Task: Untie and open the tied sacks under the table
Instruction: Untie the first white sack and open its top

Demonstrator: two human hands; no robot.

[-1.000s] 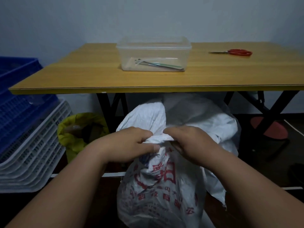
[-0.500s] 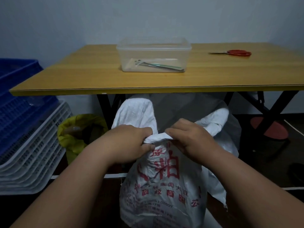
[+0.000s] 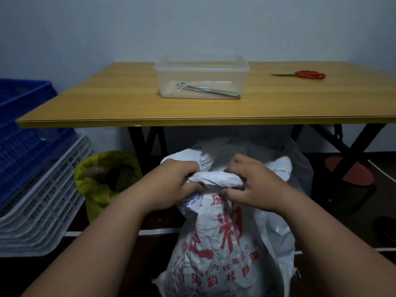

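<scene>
Item 1, nearest: white woven sack, printed with red characters, was stood on the floor in front of the table, partly under its front edge. Its neck was seen gathered into a twisted roll at the top. The mouth was not yet opened; whether any knot remained within the roll could not be told. The step in hand was judged to be the loosening of this neck, with the opening of the mouth left to do.

Item 2: left hand. Fingers were curled round the left end of the twisted neck, which was gripped firmly.

Item 3: right hand. Fingers and thumb were curled round the right end of the same roll, which was pinched between them. The two hands were set close together, with a short stretch of roll between them.

Item 4: further white sacking was noted just behind and to the right of the first sack, under the table; whether it was tied could not be told.

Item 5: yellow-green bag, to the left beside the table leg, was seen with its mouth already open.

Item 6: stacked white and blue crates were recorded at far left.

Item 7, farthest: tabletop, on which a clear plastic box and red-handled scissors were laid, well apart.
</scene>
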